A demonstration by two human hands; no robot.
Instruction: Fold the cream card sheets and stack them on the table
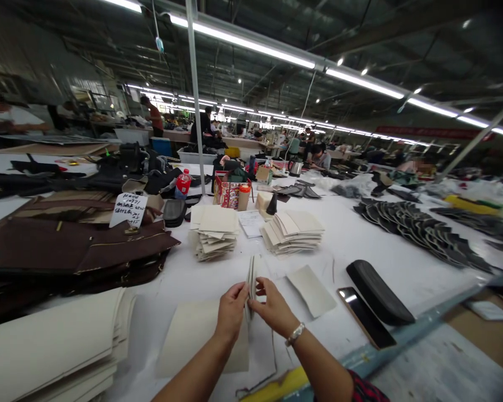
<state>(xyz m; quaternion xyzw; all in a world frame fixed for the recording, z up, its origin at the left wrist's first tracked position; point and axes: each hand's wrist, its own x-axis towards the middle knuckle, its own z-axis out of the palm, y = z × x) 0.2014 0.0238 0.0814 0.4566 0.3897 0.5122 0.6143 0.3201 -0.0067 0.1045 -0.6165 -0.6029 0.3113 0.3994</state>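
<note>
A thin bunch of pale sheets [252,272] is held on edge above the white table [339,234], not far from its near edge, pinched narrow by the left hand [229,312], while the right hand [274,306] is bent close around it, how tightly cannot be told. The step in hand looks like keeping the bunch together, and a soft, steady pinch seems called for next. A phone [366,318] is laid by the near edge, and long lamps [243,42] are hung over the big room.
</note>
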